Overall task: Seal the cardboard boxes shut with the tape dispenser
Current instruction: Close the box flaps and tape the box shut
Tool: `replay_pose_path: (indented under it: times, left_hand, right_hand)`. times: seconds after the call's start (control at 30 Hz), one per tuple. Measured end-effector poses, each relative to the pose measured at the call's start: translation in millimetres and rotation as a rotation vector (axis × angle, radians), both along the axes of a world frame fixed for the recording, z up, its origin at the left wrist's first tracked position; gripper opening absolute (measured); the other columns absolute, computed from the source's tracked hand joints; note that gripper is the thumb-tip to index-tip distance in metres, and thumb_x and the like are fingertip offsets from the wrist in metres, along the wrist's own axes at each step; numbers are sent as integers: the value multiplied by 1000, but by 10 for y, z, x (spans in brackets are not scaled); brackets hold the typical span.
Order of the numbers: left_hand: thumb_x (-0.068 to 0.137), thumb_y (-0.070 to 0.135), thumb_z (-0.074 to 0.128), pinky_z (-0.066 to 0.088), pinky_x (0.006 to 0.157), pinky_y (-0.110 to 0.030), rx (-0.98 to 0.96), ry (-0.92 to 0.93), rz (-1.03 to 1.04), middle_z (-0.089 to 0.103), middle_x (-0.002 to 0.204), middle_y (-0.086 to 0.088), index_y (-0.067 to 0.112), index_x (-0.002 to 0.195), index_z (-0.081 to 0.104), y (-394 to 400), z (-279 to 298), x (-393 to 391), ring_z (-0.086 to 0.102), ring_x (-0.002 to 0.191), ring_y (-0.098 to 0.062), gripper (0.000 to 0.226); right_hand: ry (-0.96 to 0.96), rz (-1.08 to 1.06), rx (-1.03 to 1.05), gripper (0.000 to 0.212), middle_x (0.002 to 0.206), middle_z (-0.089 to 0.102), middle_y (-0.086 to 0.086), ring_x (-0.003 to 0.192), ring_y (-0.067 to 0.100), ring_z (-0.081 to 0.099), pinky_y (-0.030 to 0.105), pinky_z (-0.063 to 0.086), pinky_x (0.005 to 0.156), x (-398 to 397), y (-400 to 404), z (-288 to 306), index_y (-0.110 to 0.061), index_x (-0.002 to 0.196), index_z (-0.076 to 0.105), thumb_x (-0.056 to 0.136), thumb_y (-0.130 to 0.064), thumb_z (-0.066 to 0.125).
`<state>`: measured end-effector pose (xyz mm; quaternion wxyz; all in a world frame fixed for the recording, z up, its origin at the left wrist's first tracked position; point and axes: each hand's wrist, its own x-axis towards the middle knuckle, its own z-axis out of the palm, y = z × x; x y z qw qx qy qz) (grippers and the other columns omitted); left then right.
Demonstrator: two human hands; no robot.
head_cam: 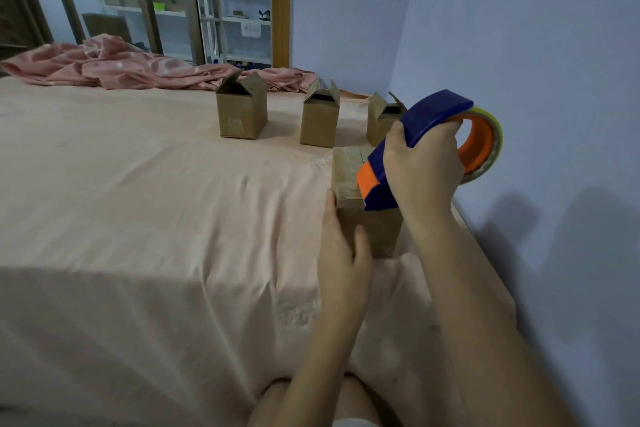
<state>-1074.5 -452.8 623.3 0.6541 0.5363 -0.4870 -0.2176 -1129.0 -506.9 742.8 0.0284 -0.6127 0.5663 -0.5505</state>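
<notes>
A closed cardboard box stands on the bed in front of me, its top flaps down and shiny with tape. My left hand holds the box's near left corner, fingers along the left side and thumb on the front face. My right hand grips the blue handle of a blue and orange tape dispenser with a clear tape roll. Its lower end sits at the box's near top edge. Three more boxes with raised flaps stand behind: left, middle, right.
A pink sheet covers the bed. A crumpled pink blanket lies along the far edge. A pale blue wall runs close along the right side. Glass doors with shelves stand beyond the bed.
</notes>
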Motion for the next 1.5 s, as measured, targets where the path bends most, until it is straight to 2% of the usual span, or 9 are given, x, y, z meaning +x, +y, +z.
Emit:
replay_pose_path:
  times: [0.1, 0.2, 0.3, 0.53, 0.83, 1.03, 1.23, 1.37, 1.5]
  left_hand:
    - [88, 7, 52, 40, 95, -9, 71, -9, 0, 44, 140, 16, 26, 147, 27, 47, -95, 42, 43, 117, 14, 67]
    - [84, 18, 58, 40, 98, -14, 8, -130, 62, 43, 136, 27, 46, 137, 29, 90, 18, 125, 42, 119, 10, 66]
    - [82, 24, 66, 32, 92, -16, -12, -387, 139, 44, 137, 8, 18, 143, 34, -65, 217, 213, 39, 125, -5, 69]
    - [75, -2, 71, 53, 82, -39, -100, -731, 192, 63, 118, -17, -3, 117, 61, -41, 317, 249, 59, 110, -34, 44]
    - [71, -5, 75, 52, 83, -39, -142, -887, 161, 64, 114, -16, -3, 113, 62, 3, 289, 579, 58, 105, -36, 45]
    - [71, -8, 70, 46, 66, -31, -17, -957, 171, 64, 107, -15, -1, 103, 62, 143, 472, 726, 61, 93, -32, 33]
    - [96, 5, 41, 17, 116, -27, 158, -1144, 229, 14, 156, -14, 1, 149, 8, 111, 397, 584, 12, 145, -24, 62]
    - [65, -7, 79, 53, 89, -40, 61, -1240, 296, 60, 119, -29, -14, 119, 56, 147, 403, 595, 58, 113, -39, 59]
    - [57, -1, 86, 56, 82, -35, 47, -1367, 307, 68, 107, -24, -9, 106, 67, 115, 422, 637, 66, 103, -33, 54]
  right_hand:
    - [-2, -4, 2, 42, 105, 59, 8, 88, 19, 58, 30, 51, 70, -6, -3, 3, -5, 120, 40, 90, -27, 58]
    - [-10, 5, -2, 40, 99, 56, 4, 84, 15, 55, 27, 49, 68, 3, -7, 3, -6, 119, 41, 89, -27, 58]
    - [-9, 6, -7, 39, 96, 53, 1, 86, 17, 57, 27, 49, 68, 9, -12, 3, -6, 117, 42, 89, -27, 58]
    - [-76, 31, 48, 45, 105, 54, 1, 86, 12, 52, 26, 50, 72, -33, 3, -6, -9, 124, 37, 90, -27, 59]
    - [-216, 51, 36, 41, 105, 61, 5, 89, 17, 61, 28, 53, 72, 90, 101, -66, -9, 120, 41, 89, -29, 59]
    - [-250, 78, 34, 37, 90, 53, -5, 76, 11, 55, 18, 46, 59, 236, 101, -124, -11, 113, 43, 88, -30, 62]
    - [-223, 112, 77, 53, 98, 54, -4, 85, 12, 57, 20, 47, 63, 168, 50, -137, -12, 120, 40, 80, -31, 70]
    - [-299, 141, 58, 56, 107, 55, -1, 91, 15, 58, 29, 55, 70, 138, 48, -169, -12, 125, 37, 82, -27, 69]
    - [-380, 151, 43, 45, 88, 50, -15, 79, 13, 58, 28, 54, 68, 83, 14, -178, -23, 110, 36, 80, -24, 69]
